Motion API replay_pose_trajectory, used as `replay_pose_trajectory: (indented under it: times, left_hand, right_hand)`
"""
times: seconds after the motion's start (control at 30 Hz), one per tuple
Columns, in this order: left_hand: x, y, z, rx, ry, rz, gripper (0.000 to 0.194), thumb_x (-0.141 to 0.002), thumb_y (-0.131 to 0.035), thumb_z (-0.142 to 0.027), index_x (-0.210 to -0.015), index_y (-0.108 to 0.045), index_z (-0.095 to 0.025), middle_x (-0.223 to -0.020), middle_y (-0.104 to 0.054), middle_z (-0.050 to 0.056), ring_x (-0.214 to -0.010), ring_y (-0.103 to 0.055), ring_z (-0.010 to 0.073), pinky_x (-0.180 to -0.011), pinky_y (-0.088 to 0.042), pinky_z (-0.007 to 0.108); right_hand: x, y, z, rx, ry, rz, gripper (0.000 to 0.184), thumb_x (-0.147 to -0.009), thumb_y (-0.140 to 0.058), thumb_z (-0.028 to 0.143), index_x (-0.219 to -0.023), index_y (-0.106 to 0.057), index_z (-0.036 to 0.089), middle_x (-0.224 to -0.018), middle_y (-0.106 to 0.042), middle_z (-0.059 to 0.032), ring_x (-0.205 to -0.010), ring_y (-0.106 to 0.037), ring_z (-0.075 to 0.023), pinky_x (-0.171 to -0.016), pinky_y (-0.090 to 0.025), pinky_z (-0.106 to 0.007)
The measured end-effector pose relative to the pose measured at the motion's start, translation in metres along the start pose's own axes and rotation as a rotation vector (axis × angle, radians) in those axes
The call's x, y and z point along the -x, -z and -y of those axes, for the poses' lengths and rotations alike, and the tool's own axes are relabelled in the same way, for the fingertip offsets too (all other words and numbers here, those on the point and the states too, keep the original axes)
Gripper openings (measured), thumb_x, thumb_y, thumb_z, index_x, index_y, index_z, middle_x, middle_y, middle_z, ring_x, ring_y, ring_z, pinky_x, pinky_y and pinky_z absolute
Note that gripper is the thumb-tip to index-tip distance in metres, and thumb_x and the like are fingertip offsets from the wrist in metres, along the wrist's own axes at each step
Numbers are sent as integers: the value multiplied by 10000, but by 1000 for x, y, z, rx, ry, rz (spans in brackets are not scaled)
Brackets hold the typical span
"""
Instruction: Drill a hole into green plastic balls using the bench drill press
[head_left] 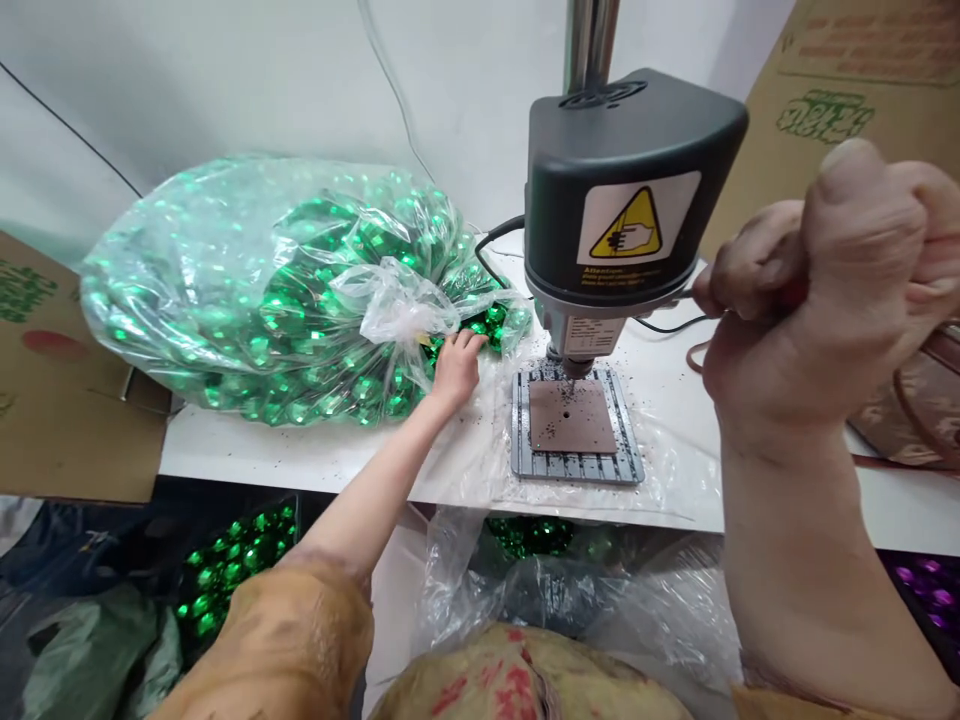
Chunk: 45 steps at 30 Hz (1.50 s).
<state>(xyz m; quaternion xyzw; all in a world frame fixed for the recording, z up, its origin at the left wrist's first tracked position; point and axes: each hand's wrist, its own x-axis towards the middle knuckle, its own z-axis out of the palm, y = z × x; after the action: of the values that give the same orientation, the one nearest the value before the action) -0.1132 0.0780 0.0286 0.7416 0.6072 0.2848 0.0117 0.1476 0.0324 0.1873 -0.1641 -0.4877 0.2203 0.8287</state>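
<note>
My left hand [457,368] reaches to the mouth of a clear plastic bag [187,230] full of shiny green faceted balls [493,325]. Its fingers curl down among the balls at the opening, and what lies under the fingertips is hidden. At the right, my right hand [832,290] is wrapped round the handle of a black bench drill press [637,140]; a bit of red shows between the fingers. Below the drill's chuck [577,368], a brown square plate [574,425] with a small dark hole lies on the slotted metal base [630,465].
Dark shavings are scattered over the base and white table [292,450]. Cardboard boxes stand at left [75,400] and right [757,130]. A patterned bag [911,410] sits at the right. More green balls [240,560] and loose plastic film [637,600] are below the table edge.
</note>
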Motion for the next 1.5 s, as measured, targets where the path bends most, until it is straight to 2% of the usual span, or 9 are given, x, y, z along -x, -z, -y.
replay_pose_trajectory:
  times: [0.1, 0.2, 0.33, 0.43, 0.57, 0.67, 0.97, 1.27, 1.5]
  left_hand:
    - [-45, -11, 14, -118, -3, 164, 529, -802, -490, 15, -1246, -661, -215, -1403, -570, 157, -1221, -545, 349, -989, -467, 493]
    - [-52, -16, 20, -148, 31, 174, 507, -783, -584, -22, -1248, -661, -210, -1390, -569, 166, -1190, -567, 368, -933, -485, 470]
    - [-34, -5, 17, 59, 177, 29, 454, -749, -746, -185, -1198, -676, -166, -1125, -676, 136, -1024, -650, 322, -897, -496, 414]
    - [-8, 7, 2, 483, 316, -58, 463, -741, -786, -334, -1156, -673, -162, -967, -690, 78, -853, -667, 225, -790, -534, 350]
    - [31, 7, -34, 1082, 444, 69, 523, -754, -777, -487, -1155, -651, -176, -987, -699, 63, -817, -676, 171, -710, -569, 309]
    - [49, -3, -58, 1232, 494, 134, 541, -736, -807, -492, -1154, -656, -184, -1024, -707, 66, -864, -679, 170, -720, -574, 292]
    - [52, -27, -76, 1175, 383, 148, 540, -733, -834, -472, -1171, -676, -198, -1065, -727, 60, -977, -663, 184, -860, -540, 300]
    - [54, -30, -85, 986, 301, 193, 558, -718, -838, -445, -1191, -679, -195, -991, -725, 56, -819, -649, 168, -765, -530, 306]
    - [60, -36, -92, 769, 112, 148, 479, -753, -829, -375, -1182, -673, -230, -1229, -669, 86, -1190, -596, 269, -1063, -444, 431]
  right_hand:
    - [0, 1, 0, 18, -2, 15, 382, -852, -612, 235, -560, -368, 206, -427, -325, 77, -368, -327, -36, -388, -207, -273]
    - [0, 3, -1, 3, 1, 28, 383, -840, -638, 263, -564, -379, 212, -419, -325, 80, -372, -362, -52, -393, -207, -283]
    - [0, 5, -1, -6, -11, 26, 366, -829, -659, 293, -563, -421, 214, -427, -340, 81, -373, -367, -61, -398, -209, -297]
    - [1, 5, -1, -8, -24, 24, 356, -826, -663, 296, -569, -428, 220, -427, -342, 82, -369, -347, -65, -400, -200, -309]
    - [0, 4, -1, -29, -29, 35, 383, -816, -673, 321, -572, -392, 229, -424, -323, 90, -366, -351, -60, -383, -203, -296]
    - [-1, 3, -1, -37, -24, 39, 383, -827, -659, 304, -581, -375, 225, -433, -315, 92, -368, -344, -49, -376, -205, -280]
    - [1, 3, 0, -30, -44, 51, 405, -837, -655, 350, -577, -379, 210, -451, -337, 89, -389, -343, -33, -397, -241, -247]
    - [1, 5, -5, 17, -3, 65, 423, -860, -634, 375, -598, -349, 203, -470, -322, 87, -415, -322, -23, -442, -263, -237]
    - [1, 6, 0, 10, -41, 59, 417, -852, -644, 365, -582, -367, 208, -461, -345, 81, -404, -350, -35, -419, -277, -245]
